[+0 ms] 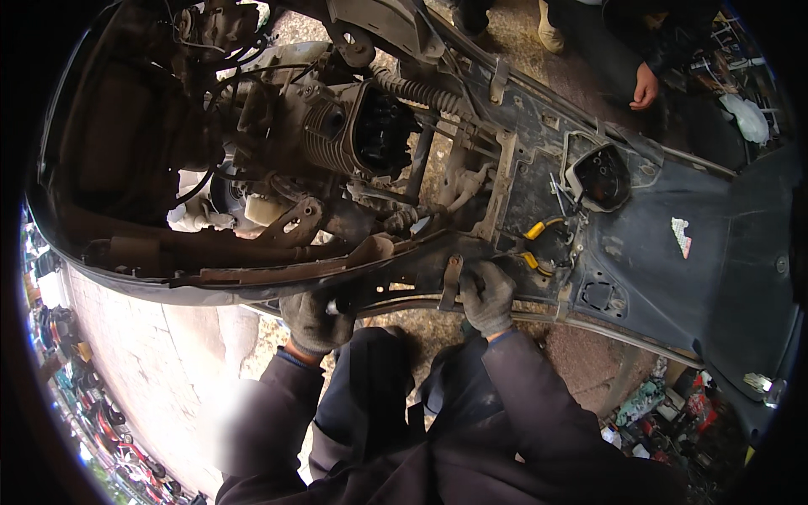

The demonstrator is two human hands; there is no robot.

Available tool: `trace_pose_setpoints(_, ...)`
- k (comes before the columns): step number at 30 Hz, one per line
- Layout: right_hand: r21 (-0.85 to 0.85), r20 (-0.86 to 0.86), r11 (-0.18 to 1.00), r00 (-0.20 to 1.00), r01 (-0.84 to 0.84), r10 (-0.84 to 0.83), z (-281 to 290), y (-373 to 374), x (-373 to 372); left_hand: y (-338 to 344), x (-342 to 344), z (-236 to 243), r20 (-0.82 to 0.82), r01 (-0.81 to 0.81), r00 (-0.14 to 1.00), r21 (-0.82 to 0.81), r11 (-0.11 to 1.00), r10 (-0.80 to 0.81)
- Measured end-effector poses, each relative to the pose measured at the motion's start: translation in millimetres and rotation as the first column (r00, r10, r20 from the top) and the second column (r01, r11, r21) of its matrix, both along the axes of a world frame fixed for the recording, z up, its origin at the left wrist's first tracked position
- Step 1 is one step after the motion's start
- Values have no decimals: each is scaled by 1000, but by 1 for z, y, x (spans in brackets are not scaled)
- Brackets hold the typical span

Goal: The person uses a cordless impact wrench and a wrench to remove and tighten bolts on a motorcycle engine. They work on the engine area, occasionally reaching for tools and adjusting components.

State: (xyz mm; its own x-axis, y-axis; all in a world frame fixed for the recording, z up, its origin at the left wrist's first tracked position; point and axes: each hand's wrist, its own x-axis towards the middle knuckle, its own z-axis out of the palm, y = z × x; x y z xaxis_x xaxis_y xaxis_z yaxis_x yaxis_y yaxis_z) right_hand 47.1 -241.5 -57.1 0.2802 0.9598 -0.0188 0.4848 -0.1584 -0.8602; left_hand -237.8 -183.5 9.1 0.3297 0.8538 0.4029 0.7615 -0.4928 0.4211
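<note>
My left hand [316, 321], in a grey glove, is closed at the near edge of a dark vehicle body [236, 286]. A small dark piece with a pale, shiny end [337, 306] shows by its fingers; its kind is unclear. Farther right, my right hand [488, 299], gloved too, curls its fingers against the black floor panel, beside a short metal strap [451, 283] with a bolt at its top. Whatever its fingertips hold is hidden. Just beyond that hand lies a yellow-handled tool [534, 229], apparently pliers.
Left of centre sits a dirty engine with a finned cylinder [328, 135] and a ribbed hose [417, 91]. A dark open cover [599, 175] rests on the panel. Another person's hand [645, 87] hangs at the far right. Scattered parts [673, 408] lie on the ground, lower right.
</note>
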Motion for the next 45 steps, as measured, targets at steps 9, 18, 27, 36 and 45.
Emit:
trace_pose_setpoints(9, -307, -293, 951, 954, -25, -69, 7, 6, 3, -16, 8, 25, 193, -72, 968, -390, 918, 158)
trace_pose_setpoints(18, -767, -274, 634, 944, -98, -185, 94, -167, -1, -129, 20, 122, 463, 208, 533, -883, 421, 708)
trace_pose_setpoints(27, -952, -245, 301, 451, 56, -858, 257, -299, 23, -180, 30, 217, 440, 364, 615, -894, 260, 655)
trace_pose_setpoints(36, -742, 8, 565, 848, 360, -530, 341, -410, 21, -138, -2, 206, 542, 464, 752, -839, 283, 375)
trace_pose_setpoints(45, -683, 64, 459, 672, 569, -738, 360, -527, 27, -153, 97, 265, 545, 530, 784, -837, 137, 297)
